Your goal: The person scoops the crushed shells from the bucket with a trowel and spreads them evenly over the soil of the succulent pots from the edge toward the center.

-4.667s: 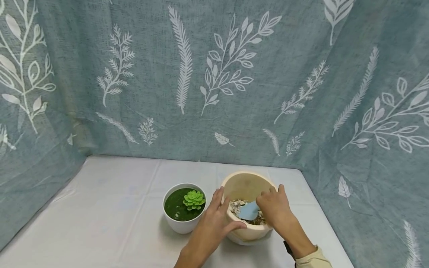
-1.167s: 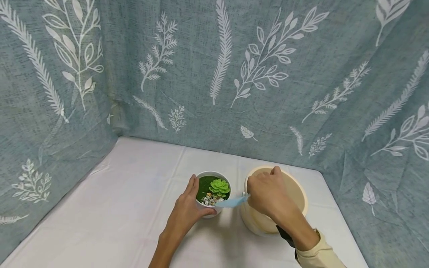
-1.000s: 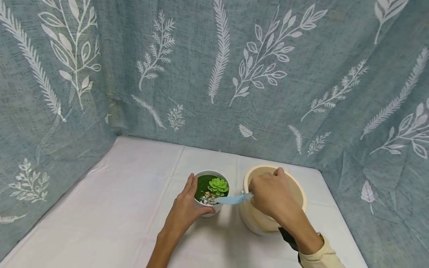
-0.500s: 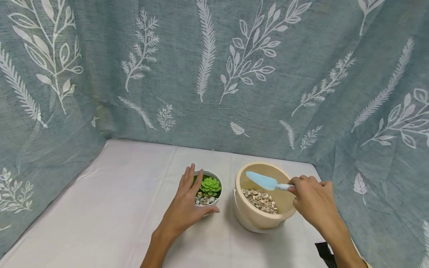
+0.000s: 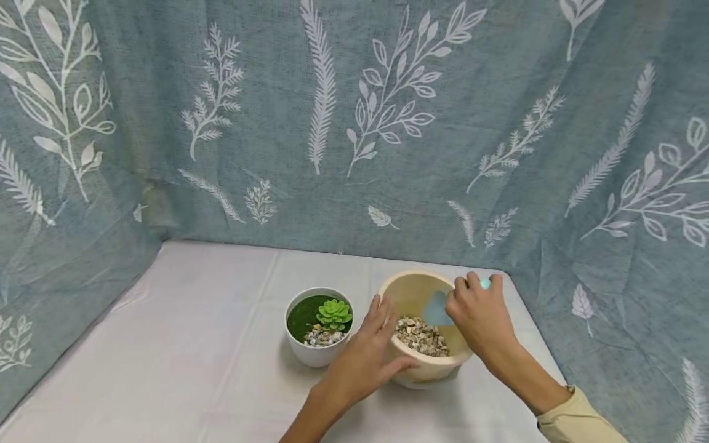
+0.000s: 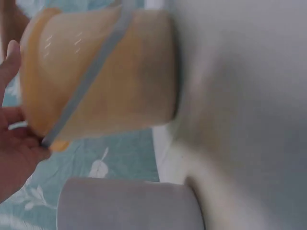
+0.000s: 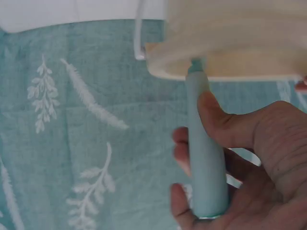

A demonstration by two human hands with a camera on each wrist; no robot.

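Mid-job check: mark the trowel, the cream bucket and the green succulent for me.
Trowel (image 7: 207, 148): right wrist view, on its handle.
Cream bucket (image 6: 122, 86): left wrist view, on its outer side wall.
Green succulent (image 5: 334, 314): head view, on the middle of its leaves.

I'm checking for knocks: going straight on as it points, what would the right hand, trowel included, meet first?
Probably the gravel in the bucket, ahead of the trowel, though depth is unclear.
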